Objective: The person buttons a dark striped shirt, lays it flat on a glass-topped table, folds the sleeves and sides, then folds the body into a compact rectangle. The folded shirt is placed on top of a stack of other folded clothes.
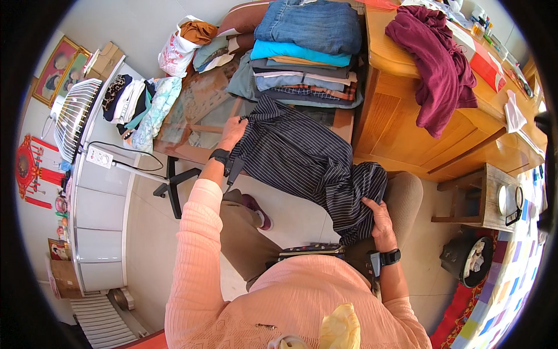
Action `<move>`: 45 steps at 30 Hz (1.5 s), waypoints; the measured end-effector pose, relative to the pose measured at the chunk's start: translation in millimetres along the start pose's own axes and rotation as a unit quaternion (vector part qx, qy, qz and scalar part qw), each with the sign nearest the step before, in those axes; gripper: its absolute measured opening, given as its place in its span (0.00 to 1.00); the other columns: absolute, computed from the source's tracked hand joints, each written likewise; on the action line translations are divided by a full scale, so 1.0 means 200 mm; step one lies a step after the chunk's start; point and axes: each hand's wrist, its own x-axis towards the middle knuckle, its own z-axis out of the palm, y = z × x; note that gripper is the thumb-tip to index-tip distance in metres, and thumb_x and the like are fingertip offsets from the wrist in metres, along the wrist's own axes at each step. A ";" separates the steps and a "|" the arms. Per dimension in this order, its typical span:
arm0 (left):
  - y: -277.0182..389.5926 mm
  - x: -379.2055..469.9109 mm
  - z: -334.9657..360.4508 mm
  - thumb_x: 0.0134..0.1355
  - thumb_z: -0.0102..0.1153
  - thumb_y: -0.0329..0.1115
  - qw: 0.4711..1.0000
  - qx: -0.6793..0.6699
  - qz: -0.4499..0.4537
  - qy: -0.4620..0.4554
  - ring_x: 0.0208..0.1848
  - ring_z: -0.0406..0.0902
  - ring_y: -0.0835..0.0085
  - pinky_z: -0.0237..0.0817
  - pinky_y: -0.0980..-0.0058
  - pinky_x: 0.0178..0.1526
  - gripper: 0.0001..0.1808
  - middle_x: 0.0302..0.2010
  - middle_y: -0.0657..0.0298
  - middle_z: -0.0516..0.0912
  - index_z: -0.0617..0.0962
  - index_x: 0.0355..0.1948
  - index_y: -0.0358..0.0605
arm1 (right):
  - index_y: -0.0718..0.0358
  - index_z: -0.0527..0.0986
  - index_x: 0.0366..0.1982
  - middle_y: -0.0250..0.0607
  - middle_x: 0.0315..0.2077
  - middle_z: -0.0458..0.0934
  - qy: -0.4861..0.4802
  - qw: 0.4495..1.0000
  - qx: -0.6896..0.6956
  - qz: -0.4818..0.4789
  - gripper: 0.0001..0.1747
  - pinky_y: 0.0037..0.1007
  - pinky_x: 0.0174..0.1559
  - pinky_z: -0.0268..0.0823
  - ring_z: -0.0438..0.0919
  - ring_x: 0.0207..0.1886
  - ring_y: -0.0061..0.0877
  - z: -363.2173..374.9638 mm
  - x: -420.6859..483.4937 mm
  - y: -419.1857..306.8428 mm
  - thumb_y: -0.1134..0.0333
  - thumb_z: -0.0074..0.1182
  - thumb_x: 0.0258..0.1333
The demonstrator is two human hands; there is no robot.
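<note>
A black shirt with thin white stripes (296, 148) stretches from the glass-topped table (205, 118) down over my right knee. My left hand (234, 131) grips the shirt near its collar end, above the table's front edge. Lower down, my right hand (380, 220) holds a bunched part of the same shirt against my thigh. Just beyond the collar rises a tall stack of folded clothes (305, 65), with blue denim on top. Folds hide part of the shirt's lower end.
At the left stand a plastic bag with brown cloth (178, 50), more folded clothes (139, 109) and a wire-caged heater (78, 120) on a stand. A maroon garment (431, 65) hangs over the wooden cabinet (405, 126) at right. A wooden stool (475, 196) and bin (464, 261) stand right.
</note>
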 end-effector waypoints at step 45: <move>0.09 0.06 -0.07 0.58 0.57 0.30 0.973 -0.002 0.231 0.025 0.43 0.79 0.44 0.70 0.61 0.45 0.14 0.38 0.43 0.83 0.80 0.45 0.37 | 0.67 0.76 0.43 0.41 0.38 0.83 0.003 1.000 -0.017 0.012 0.15 0.32 0.43 0.76 0.83 0.39 0.30 0.03 0.01 0.00 0.71 0.62 0.54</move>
